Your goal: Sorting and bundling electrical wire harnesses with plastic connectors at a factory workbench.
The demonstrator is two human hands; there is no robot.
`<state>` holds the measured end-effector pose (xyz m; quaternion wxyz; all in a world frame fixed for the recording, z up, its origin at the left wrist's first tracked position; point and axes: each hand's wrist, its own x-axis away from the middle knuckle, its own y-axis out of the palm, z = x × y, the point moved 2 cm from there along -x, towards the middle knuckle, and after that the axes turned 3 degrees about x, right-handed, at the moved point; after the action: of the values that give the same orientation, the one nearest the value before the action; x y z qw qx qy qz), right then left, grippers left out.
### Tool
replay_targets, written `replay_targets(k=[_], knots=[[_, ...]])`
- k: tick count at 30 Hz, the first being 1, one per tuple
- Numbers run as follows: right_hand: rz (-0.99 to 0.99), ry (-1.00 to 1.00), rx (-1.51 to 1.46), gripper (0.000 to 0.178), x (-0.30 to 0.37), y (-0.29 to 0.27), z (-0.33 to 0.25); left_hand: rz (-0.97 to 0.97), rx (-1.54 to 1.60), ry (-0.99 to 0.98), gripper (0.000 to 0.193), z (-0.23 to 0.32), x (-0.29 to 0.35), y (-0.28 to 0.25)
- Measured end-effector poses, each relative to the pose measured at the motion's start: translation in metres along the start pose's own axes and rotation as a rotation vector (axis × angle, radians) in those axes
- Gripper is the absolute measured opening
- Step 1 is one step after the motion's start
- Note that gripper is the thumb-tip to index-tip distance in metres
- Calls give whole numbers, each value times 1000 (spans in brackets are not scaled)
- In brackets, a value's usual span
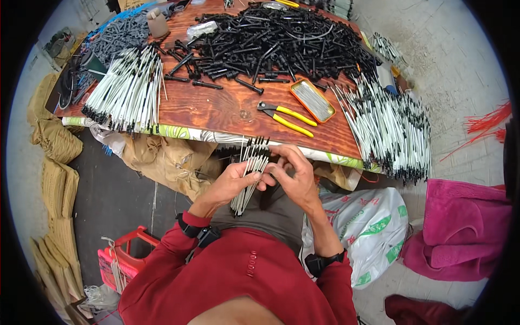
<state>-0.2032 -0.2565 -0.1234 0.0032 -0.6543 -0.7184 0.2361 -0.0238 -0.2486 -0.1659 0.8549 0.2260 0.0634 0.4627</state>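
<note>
Over my lap, my left hand (pixel 230 185) is closed round a bundle of thin white sticks with black ends (pixel 250 189). The bundle stands slightly tilted, its black tips pointing up toward the table edge. My right hand (pixel 297 177) is at the upper right side of the bundle, thumb and fingers bent together. What lies between those fingertips is too small to make out. On the table just beyond are yellow-handled pliers (pixel 287 119) and an orange-rimmed tin (pixel 313 101) of thin metal pins.
A wooden table (pixel 216 111) carries a large heap of black plastic parts (pixel 271 40), with grey parts (pixel 122 35) at far left. White stick piles lie left (pixel 127 89) and right (pixel 392 127). Below are a red stool (pixel 122 257), a white plastic bag (pixel 363 227) and pink cloth (pixel 460 227).
</note>
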Motion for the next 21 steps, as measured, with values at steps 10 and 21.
replay_targets(k=[10, 21], knots=[[-150, 173, -89, 33, -8, 12, 9, -76, -9, -85, 24, -10, -5, -8], [-56, -107, -5, 20, -11, 13, 14, -56, -48, -150, 28, -18, -6, -11]])
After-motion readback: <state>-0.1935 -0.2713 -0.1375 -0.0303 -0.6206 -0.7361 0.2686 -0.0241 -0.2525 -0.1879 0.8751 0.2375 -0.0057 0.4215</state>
